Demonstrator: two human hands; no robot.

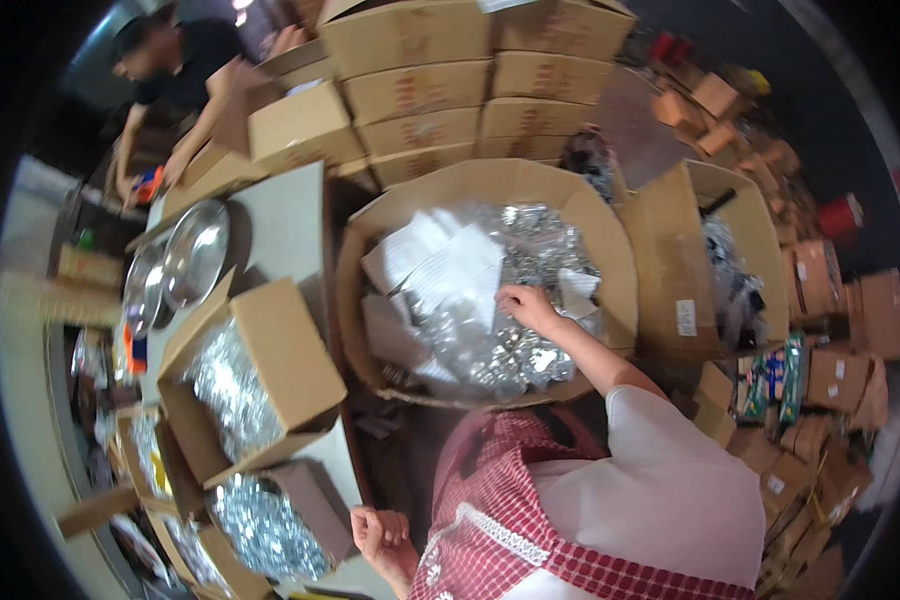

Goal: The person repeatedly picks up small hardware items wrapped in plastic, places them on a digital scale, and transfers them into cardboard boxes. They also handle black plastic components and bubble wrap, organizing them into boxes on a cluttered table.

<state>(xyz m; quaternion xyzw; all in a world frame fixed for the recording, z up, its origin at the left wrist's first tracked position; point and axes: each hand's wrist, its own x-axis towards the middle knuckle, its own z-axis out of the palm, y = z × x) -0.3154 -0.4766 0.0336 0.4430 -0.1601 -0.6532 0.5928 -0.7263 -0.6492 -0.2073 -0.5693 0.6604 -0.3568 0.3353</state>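
Note:
My right hand (pixel 532 308) reaches into a big many-sided cardboard bin (pixel 605 225). Its fingers are pinched together at the edge of clear plastic bags (pixel 465 345) and white paper sheets (pixel 440 255); what lies between them is too small to make out. Shiny metal parts (pixel 530 365) in clear plastic fill the bin's right side. Lower down, my left hand (pixel 378 537) is loosely curled in front of my body, with nothing seen in it. It is beside an open box (pixel 315 505) full of shiny metal pieces (pixel 267 527).
Left of the bin, a table (pixel 295 215) carries steel bowls (pixel 196 255) and an open carton (pixel 295 350) of clear-wrapped parts. Stacked cartons (pixel 415 90) rise behind. An open carton (pixel 670 260) stands at right, with scattered boxes (pixel 835 380) beyond. A person (pixel 195 85) works at far left.

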